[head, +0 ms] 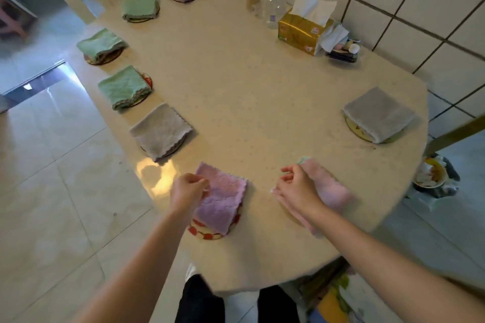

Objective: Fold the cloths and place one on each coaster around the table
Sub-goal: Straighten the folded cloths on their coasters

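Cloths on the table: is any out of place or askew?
The pink cloth under the right hand lies skewed; its coaster barely shows. The green cloth leaves its coaster exposed.

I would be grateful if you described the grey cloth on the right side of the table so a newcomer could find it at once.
Start at the beige table and follow its right edge, near the tiled wall. There the grey cloth lies folded on a yellowish coaster. It sits alone on that side, darker than the pale cloth in the left row.
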